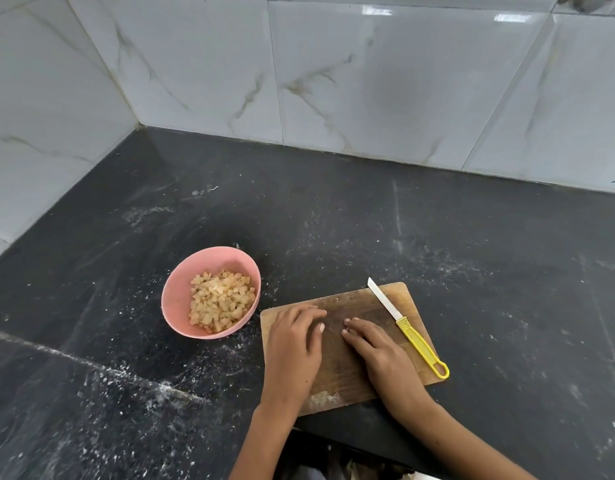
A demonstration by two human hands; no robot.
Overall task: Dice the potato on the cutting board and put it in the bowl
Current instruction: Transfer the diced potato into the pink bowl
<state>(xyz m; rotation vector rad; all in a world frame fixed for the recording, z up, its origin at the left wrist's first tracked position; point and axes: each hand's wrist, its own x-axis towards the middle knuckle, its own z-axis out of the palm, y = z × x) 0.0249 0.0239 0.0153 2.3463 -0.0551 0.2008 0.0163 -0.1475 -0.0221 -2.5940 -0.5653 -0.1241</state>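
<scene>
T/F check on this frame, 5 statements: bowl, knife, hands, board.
1. The diced potato is in the pink bowl. True.
2. The right hand grips the knife. False: the knife lies on the board, untouched; the hand rests flat.
3. The bowl sits left of the board. True.
4. The left hand holds a whole potato. False: it rests open on the board, holding nothing.
5. The knife handle is red. False: it is yellow.

Diced potato (220, 301) fills the pink bowl (176, 296) left of the wooden cutting board (337, 368).
</scene>
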